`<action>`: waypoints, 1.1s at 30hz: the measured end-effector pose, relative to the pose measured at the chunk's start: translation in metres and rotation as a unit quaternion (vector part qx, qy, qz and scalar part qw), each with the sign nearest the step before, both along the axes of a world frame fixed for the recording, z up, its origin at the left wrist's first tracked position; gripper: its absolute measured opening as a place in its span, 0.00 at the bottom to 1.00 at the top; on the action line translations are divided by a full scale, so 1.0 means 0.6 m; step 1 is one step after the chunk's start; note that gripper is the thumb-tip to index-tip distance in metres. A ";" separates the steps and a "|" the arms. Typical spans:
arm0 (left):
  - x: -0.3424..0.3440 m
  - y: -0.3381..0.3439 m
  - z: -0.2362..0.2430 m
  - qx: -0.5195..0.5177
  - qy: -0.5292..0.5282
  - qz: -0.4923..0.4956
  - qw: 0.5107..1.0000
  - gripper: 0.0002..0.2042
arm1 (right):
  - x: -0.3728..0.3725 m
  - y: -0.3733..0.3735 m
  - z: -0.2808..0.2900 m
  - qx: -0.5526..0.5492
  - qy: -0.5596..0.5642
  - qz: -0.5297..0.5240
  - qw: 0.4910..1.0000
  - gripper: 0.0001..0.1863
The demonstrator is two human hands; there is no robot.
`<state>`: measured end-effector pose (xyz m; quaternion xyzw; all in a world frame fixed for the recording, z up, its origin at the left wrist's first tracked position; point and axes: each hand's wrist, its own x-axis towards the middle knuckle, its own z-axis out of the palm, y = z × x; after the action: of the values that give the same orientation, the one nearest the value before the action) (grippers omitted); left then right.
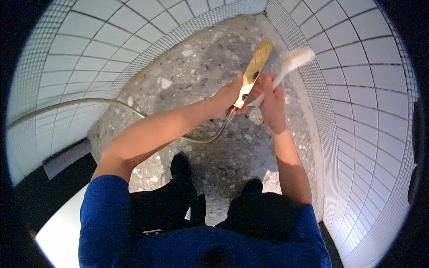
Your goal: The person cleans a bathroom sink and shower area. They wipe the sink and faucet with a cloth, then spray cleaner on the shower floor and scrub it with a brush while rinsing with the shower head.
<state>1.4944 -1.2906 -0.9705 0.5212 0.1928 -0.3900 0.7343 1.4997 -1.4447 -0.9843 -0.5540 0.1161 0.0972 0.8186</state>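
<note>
Nearest me are the person's dark trousers (161, 210) and blue top (201, 245), with 2 dark shoes (180, 166) set apart on the speckled stone floor (178, 73). Both forearms reach up and inward over it.

The left hand (226, 96) is closed round the lower part of a gold shower handset (255, 66), thumb along its near-left edge, the other fingers mostly hidden behind. The handset's long axis slants away and to the right, its free end farthest off. From its lower end a metal hose (85, 100) loops under the left forearm and away left.

Just right of it, the right hand (273, 105) has its fingers folded round the handle of a white brush (296, 60); blur keeps me from telling how tightly they pinch. The brush slants the same way but lies flatter, its head beyond the right fingers and to the right of the handset's free end. The right hand is the nearer to that head; whether brush and handset touch, I can't tell.

Beyond the brush head stands the white tiled wall (353, 67).
</note>
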 end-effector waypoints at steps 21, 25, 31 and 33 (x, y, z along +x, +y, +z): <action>-0.003 0.112 0.084 0.176 -0.113 -0.081 0.975 0.13 | -0.185 -0.055 -0.169 -0.585 -0.114 0.312 0.740 0.28; -0.015 0.168 0.058 0.189 -0.095 -0.047 0.976 0.10 | -0.143 -0.209 -0.089 -0.670 0.174 0.167 0.702 0.23; 0.010 0.185 0.079 0.260 -0.196 0.021 0.945 0.09 | 0.005 -0.240 -0.039 -0.708 0.043 0.157 0.688 0.23; 0.022 0.151 0.103 0.266 -0.220 0.023 0.938 0.09 | 0.141 -0.165 -0.063 -0.634 -0.104 0.111 0.758 0.20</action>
<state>1.5078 -1.2000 -0.9084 0.7658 0.1353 -0.1832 0.6014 1.5840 -1.5440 -1.0222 -0.9619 0.0025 0.0336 0.2713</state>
